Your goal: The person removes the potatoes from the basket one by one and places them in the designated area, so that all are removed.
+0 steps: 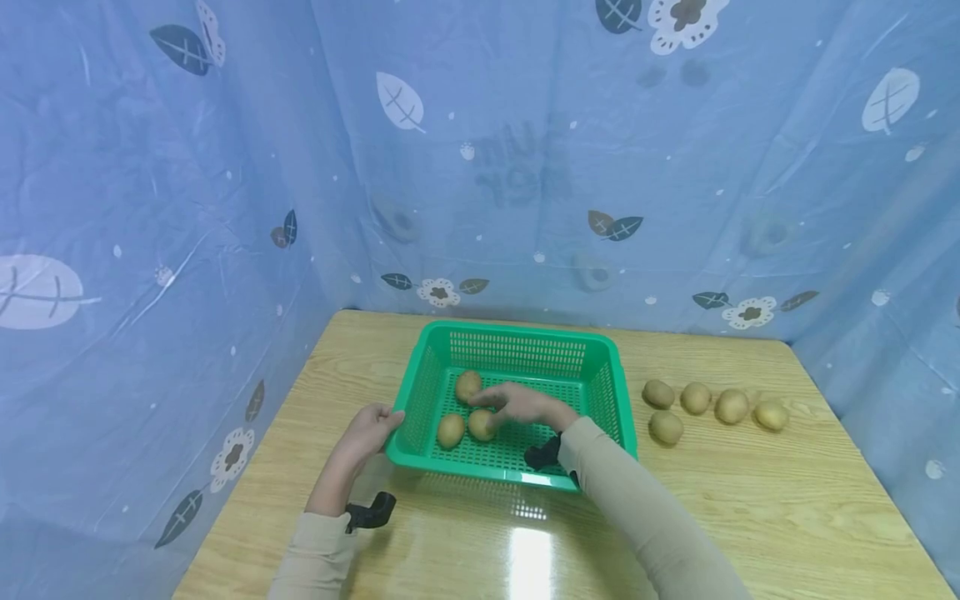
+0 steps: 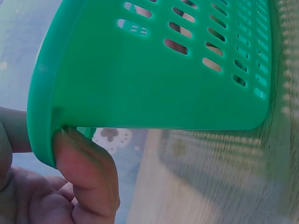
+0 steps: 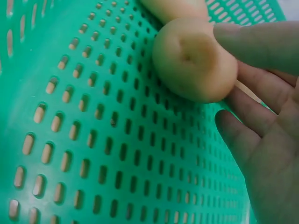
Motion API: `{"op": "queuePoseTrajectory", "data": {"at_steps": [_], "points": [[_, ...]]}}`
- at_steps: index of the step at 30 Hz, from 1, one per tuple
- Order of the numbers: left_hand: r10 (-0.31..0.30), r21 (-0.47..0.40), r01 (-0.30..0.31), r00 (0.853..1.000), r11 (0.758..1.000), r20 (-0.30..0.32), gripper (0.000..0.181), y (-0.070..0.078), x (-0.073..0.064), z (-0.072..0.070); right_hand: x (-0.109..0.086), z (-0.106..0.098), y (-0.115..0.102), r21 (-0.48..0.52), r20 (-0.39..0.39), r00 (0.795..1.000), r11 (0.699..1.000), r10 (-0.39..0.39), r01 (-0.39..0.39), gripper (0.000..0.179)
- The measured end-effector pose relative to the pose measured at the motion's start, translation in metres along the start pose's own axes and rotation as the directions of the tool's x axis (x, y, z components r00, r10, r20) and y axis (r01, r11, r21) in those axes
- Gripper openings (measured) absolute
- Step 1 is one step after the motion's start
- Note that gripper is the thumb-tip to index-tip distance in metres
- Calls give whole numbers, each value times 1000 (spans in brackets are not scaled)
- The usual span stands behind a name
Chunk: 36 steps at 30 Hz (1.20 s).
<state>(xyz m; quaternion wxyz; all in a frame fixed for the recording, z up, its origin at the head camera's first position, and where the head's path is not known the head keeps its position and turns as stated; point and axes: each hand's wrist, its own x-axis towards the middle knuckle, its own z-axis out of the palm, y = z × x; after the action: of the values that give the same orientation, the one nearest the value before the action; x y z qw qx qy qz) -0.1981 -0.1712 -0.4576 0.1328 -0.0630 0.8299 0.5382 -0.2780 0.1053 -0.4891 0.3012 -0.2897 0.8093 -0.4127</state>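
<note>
A green plastic basket (image 1: 517, 477) with slotted walls sits on the table. My left hand (image 1: 373, 429) grips its left rim; in the left wrist view the curled fingers (image 2: 88, 172) hook around the lip. Inside the basket, my right hand (image 1: 521, 403) holds a potato (image 1: 482, 425) close over the slotted floor. Thumb and fingers lie around that potato (image 3: 194, 60) in the right wrist view. Two more potatoes are in the basket: one potato (image 1: 468, 386) behind the hand and another potato (image 1: 451, 431) to its left.
Several potatoes (image 1: 732, 406) lie on the wooden table (image 1: 780, 500) to the right of the basket. A blue patterned curtain (image 1: 517, 208) encloses the back and both sides. Black wrist mounts (image 1: 371, 510) stick out from the arms.
</note>
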Motion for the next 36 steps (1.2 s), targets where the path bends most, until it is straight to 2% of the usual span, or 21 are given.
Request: {"op": "queuePoseTrajectory", "data": {"at_steps": [5,9,20,28,36], "points": [[-6,10,6,1000,1000,-2,33,0,0,-1,5,1,4,-101,28,1000,995,15,-12,54],[-6,7,6,1000,1000,-7,33,1,1,0,7,1,4,-124,42,998,991,45,-39,57],[-1,-4,1,1000,1000,4,34,1,-2,-1,7,4,3,-109,28,997,992,72,-69,53],[5,-10,-5,1000,1000,-20,32,-1,-2,1,7,3,2,-164,26,999,986,42,-37,50],[15,-22,-15,1000,1000,-10,30,-1,-2,0,3,-5,-8,-150,17,999,988,43,-40,50]]}}
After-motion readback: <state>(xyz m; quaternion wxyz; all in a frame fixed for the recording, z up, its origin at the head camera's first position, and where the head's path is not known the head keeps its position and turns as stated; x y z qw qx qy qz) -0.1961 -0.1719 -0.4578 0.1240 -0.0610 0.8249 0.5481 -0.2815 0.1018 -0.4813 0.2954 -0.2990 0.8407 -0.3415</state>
